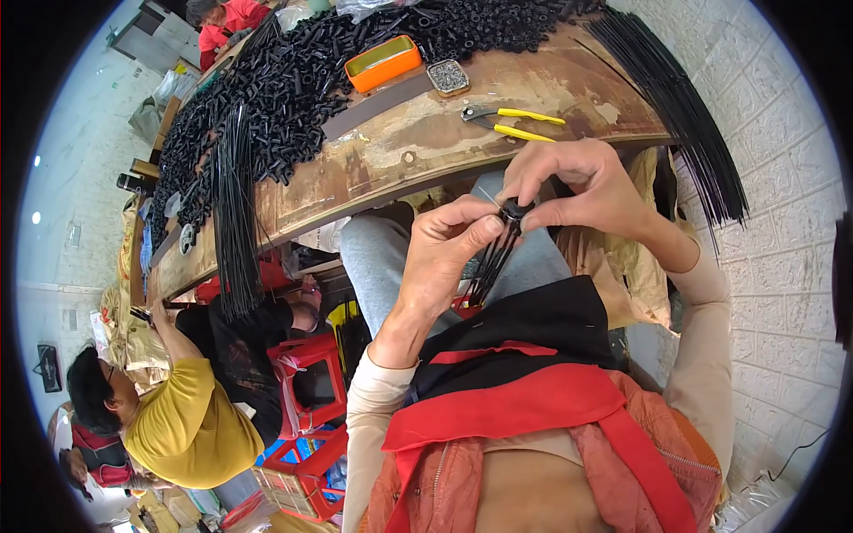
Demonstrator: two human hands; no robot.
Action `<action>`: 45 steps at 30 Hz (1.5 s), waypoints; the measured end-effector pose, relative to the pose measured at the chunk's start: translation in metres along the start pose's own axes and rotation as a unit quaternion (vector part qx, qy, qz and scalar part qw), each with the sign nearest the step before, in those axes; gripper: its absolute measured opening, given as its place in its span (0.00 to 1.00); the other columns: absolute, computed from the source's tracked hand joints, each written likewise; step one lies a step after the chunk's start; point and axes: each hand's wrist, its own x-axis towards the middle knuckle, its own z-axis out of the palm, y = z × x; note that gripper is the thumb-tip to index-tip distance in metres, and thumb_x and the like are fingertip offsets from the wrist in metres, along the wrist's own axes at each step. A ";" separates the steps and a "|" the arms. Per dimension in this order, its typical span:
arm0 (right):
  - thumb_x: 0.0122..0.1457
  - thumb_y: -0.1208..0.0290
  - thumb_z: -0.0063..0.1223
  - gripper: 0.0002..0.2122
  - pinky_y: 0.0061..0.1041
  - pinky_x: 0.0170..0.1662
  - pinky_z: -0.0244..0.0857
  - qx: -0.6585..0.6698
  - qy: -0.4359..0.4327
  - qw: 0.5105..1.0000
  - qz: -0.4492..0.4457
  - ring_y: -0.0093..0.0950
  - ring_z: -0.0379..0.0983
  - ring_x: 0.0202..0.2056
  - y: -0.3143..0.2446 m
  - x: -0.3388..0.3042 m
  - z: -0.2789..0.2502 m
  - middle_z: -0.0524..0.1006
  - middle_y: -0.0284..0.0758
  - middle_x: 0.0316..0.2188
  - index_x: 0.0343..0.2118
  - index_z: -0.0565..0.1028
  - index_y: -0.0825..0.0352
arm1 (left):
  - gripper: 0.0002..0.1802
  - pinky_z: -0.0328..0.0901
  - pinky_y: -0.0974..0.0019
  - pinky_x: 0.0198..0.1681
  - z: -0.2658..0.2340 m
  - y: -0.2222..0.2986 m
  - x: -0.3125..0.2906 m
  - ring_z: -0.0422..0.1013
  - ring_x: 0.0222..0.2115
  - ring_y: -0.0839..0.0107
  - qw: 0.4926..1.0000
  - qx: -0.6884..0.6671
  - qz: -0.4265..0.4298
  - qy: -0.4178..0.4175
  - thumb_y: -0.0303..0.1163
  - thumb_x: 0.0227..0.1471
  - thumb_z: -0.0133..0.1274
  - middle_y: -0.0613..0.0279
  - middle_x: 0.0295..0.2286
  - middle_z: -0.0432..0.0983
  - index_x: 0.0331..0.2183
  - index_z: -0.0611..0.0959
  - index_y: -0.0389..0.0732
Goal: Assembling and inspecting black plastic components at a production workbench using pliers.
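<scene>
From afar, I had the left hand (435, 256) and right hand (582, 188), fingertips pinched narrow, holding a black rod bundle (494, 266) at its hub (513, 211) off the tabletop's (355, 182) near edge, rods gathered, thin wire (488, 194) seemingly unsecured, loose black fittings (258, 115) heaped toward the far edge.

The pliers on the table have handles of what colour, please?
Yellow handles, best seen in the head view.

Through the left fisheye of a head-worn pair, we look steeply down, near above the hands (444, 249) close to centre. The wearer's torso (533, 471) sits at six o'clock, the table (604, 98) arcs from nine to one, and the white wall (773, 284) bows at three.
</scene>
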 end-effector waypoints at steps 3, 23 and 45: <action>0.44 0.88 0.63 0.10 0.26 0.45 0.67 0.019 0.030 0.999 -0.009 0.29 0.73 0.41 0.005 -0.007 0.004 0.78 0.39 0.35 0.30 0.76 0.70 | 0.07 0.70 0.71 0.37 0.002 -0.001 0.001 0.75 0.30 0.74 1.000 0.009 -0.015 0.002 0.26 0.52 0.58 0.62 0.28 0.77 0.34 0.82 0.33; 0.43 0.85 0.65 0.09 0.27 0.45 0.68 0.044 0.031 0.998 -0.040 0.31 0.72 0.43 0.015 -0.009 0.011 0.79 0.42 0.35 0.29 0.79 0.70 | 0.07 0.72 0.69 0.38 0.000 0.001 0.004 0.76 0.32 0.72 0.999 0.023 -0.035 -0.016 0.16 0.43 0.62 0.58 0.28 0.78 0.29 0.82 0.32; 0.49 0.80 0.63 0.10 0.21 0.39 0.68 0.313 0.129 0.935 0.101 0.21 0.73 0.40 0.052 0.024 0.055 0.80 0.30 0.32 0.36 0.81 0.70 | 0.21 0.68 0.76 0.36 -0.007 0.040 -0.003 0.70 0.30 0.81 0.954 0.171 0.202 0.138 0.17 0.41 0.64 0.68 0.29 0.74 0.38 0.73 0.37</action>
